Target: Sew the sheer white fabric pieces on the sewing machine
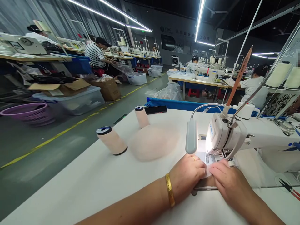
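At the needle end of the sewing machine [217, 134], under its lit front: one piece of pale cloth [207, 172], thin, its near part gathered between my fingertips, its far part reaching toward the presser foot.

Item: left hand [187, 173], gold bangle [170, 190] at the wrist, fingers curled and, as far as I can see, pinching the cloth from its left side. Item: right hand [231, 182], fingers bent inward, tips closed on the same cloth, almost meeting the left ones. The underside of both grips is hidden from me.

Item: grey lamp [191, 137], hung just left of the machine head. Item: two peach thread cones, the near cone [112, 140] and the far cone [142, 117], both on the white table [131, 193]. Item: sheer heap [154, 142], rounded, beside the cones (too blurred for me to make out folds). Item: dark phone-like slab [156, 110], behind the far cone. Item: red-handled snips [292, 191], at the right edge.

Handling note, my judgement: such thin stuff likely puckers if pulled, so I should hold it flat with light, even tension, match the edges before the foot, guide rather than drag, and mind my fingertips near the needle.
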Demonstrator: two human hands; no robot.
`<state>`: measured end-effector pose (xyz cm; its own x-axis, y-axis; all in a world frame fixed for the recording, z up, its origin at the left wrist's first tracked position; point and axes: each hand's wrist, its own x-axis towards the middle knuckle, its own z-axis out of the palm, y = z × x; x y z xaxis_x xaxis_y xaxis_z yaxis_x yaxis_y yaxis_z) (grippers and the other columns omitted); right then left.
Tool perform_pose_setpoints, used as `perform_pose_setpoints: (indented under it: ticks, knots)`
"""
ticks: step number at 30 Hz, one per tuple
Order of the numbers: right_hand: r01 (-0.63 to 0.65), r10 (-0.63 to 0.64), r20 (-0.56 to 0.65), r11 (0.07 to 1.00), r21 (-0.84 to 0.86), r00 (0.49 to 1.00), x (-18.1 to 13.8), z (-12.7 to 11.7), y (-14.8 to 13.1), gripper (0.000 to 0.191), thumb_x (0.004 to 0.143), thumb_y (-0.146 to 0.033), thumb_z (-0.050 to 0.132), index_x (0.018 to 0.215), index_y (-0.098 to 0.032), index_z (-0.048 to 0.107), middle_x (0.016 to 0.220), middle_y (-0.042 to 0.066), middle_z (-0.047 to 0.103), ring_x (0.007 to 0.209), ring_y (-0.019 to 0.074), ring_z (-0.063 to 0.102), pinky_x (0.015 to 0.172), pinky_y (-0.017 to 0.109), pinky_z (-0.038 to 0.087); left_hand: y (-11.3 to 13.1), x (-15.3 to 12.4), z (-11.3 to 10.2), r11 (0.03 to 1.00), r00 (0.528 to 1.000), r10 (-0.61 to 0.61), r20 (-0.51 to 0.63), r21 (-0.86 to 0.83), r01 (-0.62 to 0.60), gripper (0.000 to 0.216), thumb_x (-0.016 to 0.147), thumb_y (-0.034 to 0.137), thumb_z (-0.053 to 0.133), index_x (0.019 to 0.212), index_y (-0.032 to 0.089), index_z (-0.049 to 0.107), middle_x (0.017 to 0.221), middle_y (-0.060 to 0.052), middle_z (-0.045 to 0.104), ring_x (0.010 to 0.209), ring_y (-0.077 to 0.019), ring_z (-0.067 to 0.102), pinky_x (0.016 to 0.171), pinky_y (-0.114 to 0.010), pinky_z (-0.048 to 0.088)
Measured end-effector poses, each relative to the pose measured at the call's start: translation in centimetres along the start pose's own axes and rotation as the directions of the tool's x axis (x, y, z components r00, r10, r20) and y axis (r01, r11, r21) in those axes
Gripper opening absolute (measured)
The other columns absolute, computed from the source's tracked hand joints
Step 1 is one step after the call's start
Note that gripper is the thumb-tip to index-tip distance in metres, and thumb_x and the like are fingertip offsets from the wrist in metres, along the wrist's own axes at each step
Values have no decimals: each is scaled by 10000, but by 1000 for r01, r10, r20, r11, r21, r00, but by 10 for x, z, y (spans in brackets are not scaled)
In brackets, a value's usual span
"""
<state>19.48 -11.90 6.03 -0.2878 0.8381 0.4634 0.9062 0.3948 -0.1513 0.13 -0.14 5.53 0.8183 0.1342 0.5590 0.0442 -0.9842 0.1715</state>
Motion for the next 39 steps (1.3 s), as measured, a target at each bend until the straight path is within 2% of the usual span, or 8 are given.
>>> perform_pose_setpoints:
  ticks: [9, 16, 27, 30, 33, 35, 37, 39]
  knots:
    - [-67, 68, 33, 998, -20, 997, -1, 5, 5, 377, 891, 6, 451, 1100, -222, 666, 982, 76, 710, 880, 252, 627, 651, 316, 470, -5, 4, 1, 999, 1000, -27, 16, 40, 26, 195, 977, 110, 543, 858, 194, 673, 925, -19, 774, 815, -188, 664, 787, -365, 455]
    - [-115, 116, 24, 993, -15, 993, 1, 4, 2, 411, 897, -6, 442, 1138, -237, 680, 1076, 86, 738, 894, 253, 654, 623, 311, 486, -8, 6, 0, 995, 994, -78, 71, 61, 73, 188, 945, 101, 567, 821, 194, 674, 898, -13, 757, 828, -195, 661, 855, -357, 453]
    - [-144, 143, -15, 983, -110, 990, -4, -2, 11, 405, 944, -79, 429, 1232, -222, 675, 1074, 113, 764, 876, 255, 707, 678, 341, 567, 0, 11, -16, 991, 989, -127, 78, -39, 130, 239, 965, 281, 586, 763, 198, 682, 785, -27, 701, 747, -188, 639, 829, -346, 488]
    - [-71, 71, -45, 997, -3, 996, -1, -8, -1, 338, 996, -102, 410, 1217, -211, 641, 1106, 110, 752, 935, 247, 698, 746, 346, 567, -3, 14, -25, 975, 975, -211, 67, -49, 215, 264, 1000, 295, 517, 808, 203, 673, 791, -30, 674, 745, -191, 617, 773, -328, 490]
    - [79, -85, 40, 988, 132, 996, 5, -12, -9, 224, 1012, -162, 478, 1145, -238, 641, 1091, 72, 737, 965, 231, 669, 792, 333, 547, -8, 15, -27, 958, 958, -282, 45, 65, 279, 178, 974, 229, 516, 928, 209, 687, 896, -65, 666, 847, -239, 608, 789, -360, 491]
    - [19, -20, 38, 1000, 20, 999, 6, -14, -2, 173, 979, -148, 517, 991, -245, 659, 983, 64, 728, 871, 237, 646, 756, 348, 521, -9, 14, -26, 944, 949, -307, 69, 150, 294, 143, 946, 235, 555, 899, 203, 686, 921, -87, 646, 848, -261, 584, 767, -387, 486]
    - [-151, 134, -101, 970, -193, 986, 3, -18, 12, 200, 909, -74, 528, 865, -228, 650, 881, 92, 712, 810, 266, 618, 741, 390, 488, -5, 13, -26, 935, 942, -323, 93, 183, 302, 224, 948, 262, 566, 753, 188, 647, 893, -98, 622, 824, -261, 568, 733, -392, 478]
    - [-182, 139, -179, 949, -258, 974, -2, -22, 20, 224, 850, -20, 537, 869, -210, 654, 869, 116, 713, 869, 303, 617, 774, 422, 468, 0, 12, -27, 949, 950, -295, 105, 147, 279, 317, 947, 261, 571, 641, 178, 590, 875, -95, 614, 828, -252, 573, 722, -381, 472]
